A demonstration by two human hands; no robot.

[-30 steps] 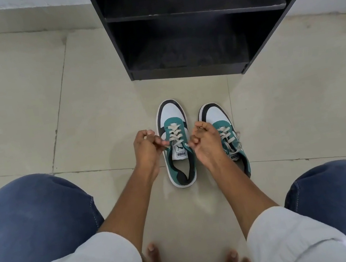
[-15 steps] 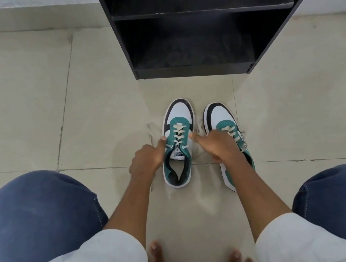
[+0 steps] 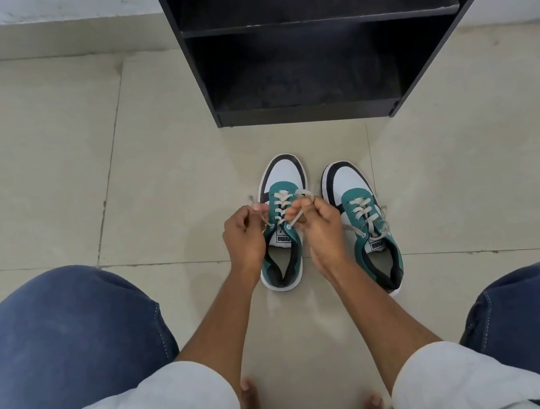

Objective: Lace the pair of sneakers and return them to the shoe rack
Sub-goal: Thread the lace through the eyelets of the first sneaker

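Two teal, white and black sneakers stand side by side on the tiled floor, toes pointing at the rack. The left sneaker point(image 3: 281, 181) has cream laces threaded up its eyelets. My left hand point(image 3: 244, 240) pinches the left lace end beside it. My right hand point(image 3: 318, 228) pinches the right lace end, pulled taut from the top eyelet. The right sneaker point(image 3: 367, 224) is laced, its lace ends loose at the side. The black shoe rack point(image 3: 303, 114) stands just beyond the toes, its shelves bare.
My knees in blue jeans point(image 3: 71, 342) frame the view left and right, with white rolled sleeves and bare toes point(image 3: 246, 388) at the bottom. Beige floor tiles spread to the left. A white wall base point(image 3: 37, 15) runs behind the rack.
Both hands went down to the left sneaker's top eyelets, then rose again, each now holding a lace end pulled outward. The right sneaker shows more beside my right forearm.
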